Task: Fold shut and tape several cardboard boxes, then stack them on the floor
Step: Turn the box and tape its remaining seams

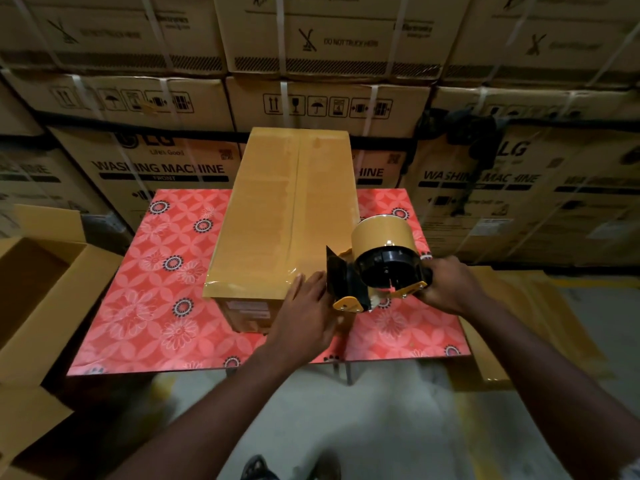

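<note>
Pressing on the near end of the cardboard box (287, 209), the left hand (304, 306) lies with fingers straight and close together, flat over the edge where glossy tape folds down. The right hand (446, 285) has its fingers curled tight round the handle of the tape dispenser (377, 268), whose cutter end sits just beside the left fingertips, at the box's near right corner.

From both sets of fingers the box runs straight ahead. Its long axis points away from the person, its flaps are shut with a taped seam down the middle, and it rests on the desk (145, 306) with the red flowered cover. The left hand is nearer, touching it; the right is off to its side. The strip looks ready to be cut at this near end.

Beyond the fingers, stacked cartons (162, 168) read "LG", "Life's Good", "WASHING MACHINE", "FRONT" and, higher up, "DO NOT TRUCK HERE". Left of the left fingers stands an open box (38, 292). A label on the taped box's near face is too blurred to read.
</note>
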Available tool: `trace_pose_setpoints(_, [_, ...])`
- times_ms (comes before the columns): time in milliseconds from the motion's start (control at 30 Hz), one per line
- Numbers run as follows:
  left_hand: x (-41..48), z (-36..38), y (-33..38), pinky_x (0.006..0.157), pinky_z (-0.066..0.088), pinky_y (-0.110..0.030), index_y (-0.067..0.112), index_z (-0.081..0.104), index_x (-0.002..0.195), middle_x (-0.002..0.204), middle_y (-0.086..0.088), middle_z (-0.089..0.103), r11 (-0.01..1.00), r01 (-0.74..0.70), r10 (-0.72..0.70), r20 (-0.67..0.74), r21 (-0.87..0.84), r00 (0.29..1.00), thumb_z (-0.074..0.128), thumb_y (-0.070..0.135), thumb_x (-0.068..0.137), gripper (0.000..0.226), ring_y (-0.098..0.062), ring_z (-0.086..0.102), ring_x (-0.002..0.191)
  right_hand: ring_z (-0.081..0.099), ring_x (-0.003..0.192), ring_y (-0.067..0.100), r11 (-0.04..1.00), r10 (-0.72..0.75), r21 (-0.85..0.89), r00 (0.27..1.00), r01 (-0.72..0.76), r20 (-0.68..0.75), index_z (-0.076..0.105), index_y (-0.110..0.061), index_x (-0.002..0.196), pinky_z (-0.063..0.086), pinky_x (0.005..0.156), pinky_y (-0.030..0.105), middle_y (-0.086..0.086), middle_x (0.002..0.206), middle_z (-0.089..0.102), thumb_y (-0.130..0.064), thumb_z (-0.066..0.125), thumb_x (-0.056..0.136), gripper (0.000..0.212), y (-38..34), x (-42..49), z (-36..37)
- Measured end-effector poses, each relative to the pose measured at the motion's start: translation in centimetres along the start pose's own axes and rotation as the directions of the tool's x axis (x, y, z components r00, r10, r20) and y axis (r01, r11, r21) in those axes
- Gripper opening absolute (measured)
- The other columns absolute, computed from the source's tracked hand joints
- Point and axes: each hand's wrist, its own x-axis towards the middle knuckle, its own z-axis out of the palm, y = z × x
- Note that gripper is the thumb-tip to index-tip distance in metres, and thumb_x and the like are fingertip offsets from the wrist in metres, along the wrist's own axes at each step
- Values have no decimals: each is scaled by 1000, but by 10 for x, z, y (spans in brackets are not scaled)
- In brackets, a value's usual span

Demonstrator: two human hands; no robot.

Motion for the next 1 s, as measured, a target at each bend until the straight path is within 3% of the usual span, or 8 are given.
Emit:
trace_pose_setpoints(133, [0,7,5,124,8,-55,23,30,158,168,-4,18,996,1,-5,36,87,999,35,58,98,70,-25,11,156,64,62,24,1000,-21,17,1000,21,-13,52,-35,67,49,55,32,-2,69,68,-63,55,66,28,2,1,2])
trace_pose_setpoints(267, [-1,7,4,125,11,-54,25,29,157,167,0,20,998,21,-23,21,57,1000,39,59,97,70,-22,12,156,63,61,24,999,-23,48,1000,23,-5,48,-37,63,51,55,34,-5,67,63,-66,58,68,31,6,2,8])
trace_pose_setpoints(400, [-4,4,1,126,9,-49,27,32,156,166,6,22,999,42,-43,17,8,999,41,60,96,69,-16,9,156,59,54,19,998,-14,63,1000,15,-17,56,-25,64,52,52,39,-6,60,60,-69,60,71,45,11,2,11])
trace_pose_setpoints(500, [-3,3,0,126,7,-45,25,32,157,165,6,24,998,62,-61,25,-14,998,42,60,96,71,-13,10,155,57,52,16,997,-34,68,998,38,-51,58,-23,63,47,49,34,-6,58,59,-67,60,71,46,14,0,9])
trace_pose_setpoints(600, [-2,1,0,126,6,-44,26,22,160,166,10,13,997,77,-76,39,-29,996,43,61,95,77,-10,8,155,57,49,13,998,-13,60,998,17,-57,61,-22,66,43,46,31,-7,55,59,-63,63,70,41,28,-6,5])
trace_pose_setpoints(700, [-1,0,0,125,-6,-36,32,11,162,167,15,6,995,92,-89,65,-38,994,42,62,96,79,-6,2,155,57,49,12,1000,27,7,998,-27,-50,65,-20,66,41,46,29,-6,54,60,-55,68,68,35,46,-12,-5])
trace_pose_setpoints(833, [-2,0,1,124,-6,-35,34,12,161,168,16,8,994,94,-92,58,-47,994,43,63,96,78,-5,2,154,57,50,10,996,84,-6,996,-84,0,62,-25,62,41,47,27,-12,53,57,-25,84,70,24,67,-18,-16])
trace_pose_setpoints(1000, [0,-1,1,121,-16,-28,35,13,161,167,19,6,992,108,-104,66,-60,992,44,63,96,78,-1,-2,153,62,55,13,994,93,-63,995,-90,46,65,-22,67,46,51,30,-10,57,60,-27,86,72,21,75,-12,-8])
